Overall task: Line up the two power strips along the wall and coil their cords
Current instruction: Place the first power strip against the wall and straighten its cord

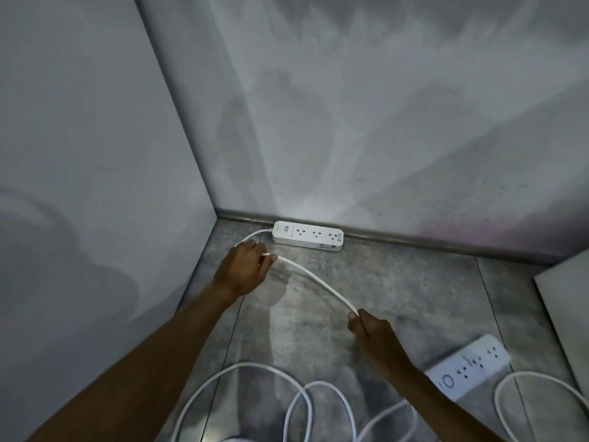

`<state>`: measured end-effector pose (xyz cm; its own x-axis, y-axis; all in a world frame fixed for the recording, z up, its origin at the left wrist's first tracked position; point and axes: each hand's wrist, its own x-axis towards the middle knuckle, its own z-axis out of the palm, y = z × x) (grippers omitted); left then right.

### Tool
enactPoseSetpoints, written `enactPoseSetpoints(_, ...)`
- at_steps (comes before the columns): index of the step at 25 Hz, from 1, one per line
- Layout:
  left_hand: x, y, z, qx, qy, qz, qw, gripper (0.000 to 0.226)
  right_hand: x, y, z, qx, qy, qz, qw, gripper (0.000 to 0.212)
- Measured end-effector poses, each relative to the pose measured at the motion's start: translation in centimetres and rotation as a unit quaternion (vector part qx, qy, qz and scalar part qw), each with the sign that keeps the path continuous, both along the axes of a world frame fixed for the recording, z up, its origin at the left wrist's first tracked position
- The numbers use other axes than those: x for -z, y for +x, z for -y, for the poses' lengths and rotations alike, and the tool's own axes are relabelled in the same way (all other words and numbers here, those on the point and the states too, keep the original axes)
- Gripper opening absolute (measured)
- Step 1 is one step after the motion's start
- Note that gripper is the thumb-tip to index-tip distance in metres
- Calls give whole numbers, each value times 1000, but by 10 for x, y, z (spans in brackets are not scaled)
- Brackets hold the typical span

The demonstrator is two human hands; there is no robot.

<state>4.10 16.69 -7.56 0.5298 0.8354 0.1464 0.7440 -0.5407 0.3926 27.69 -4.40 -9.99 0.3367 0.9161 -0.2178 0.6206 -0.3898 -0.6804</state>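
A white power strip (308, 236) lies flat against the skirting of the far wall, near the corner. Its white cord (315, 279) leaves the strip's left end and arcs across the floor. My left hand (247, 267) pinches this cord close to the strip. My right hand (371, 330) grips the same cord farther along, and the stretch between both hands hangs in a raised curve. A second white power strip (468, 363) lies at an angle on the floor at the lower right, partly behind my right forearm. Loose cord loops (306, 400) sprawl on the floor near the bottom edge.
Grey tiled floor (398, 282) meets two pale walls in a corner at the left. A light-coloured panel edge (567, 301) juts in at the right. Another cord loop (538, 397) lies beside the second strip at the bottom right.
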Motion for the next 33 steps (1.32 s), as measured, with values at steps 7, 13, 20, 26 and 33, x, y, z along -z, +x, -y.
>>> enactPoseSetpoints(7,-23,32,9,36,6,27,999,27,-27,-35,-30,-215,-120,191,950,43)
enactPoseSetpoints(13,-24,54,23,46,-32,31,998,26,-43,-53,-58,-190,-69,43,978,35)
enactPoseSetpoints(20,-19,58,31,105,-125,62,985,23,-39,-33,-75,-99,-104,-209,967,22)
enactPoseSetpoints(26,-19,62,41,134,-160,114,971,16,-40,-29,-76,-4,-49,-441,896,22)
enactPoseSetpoints(33,-4,57,46,175,-102,53,978,27,-47,-32,-73,-22,-89,-404,910,18)
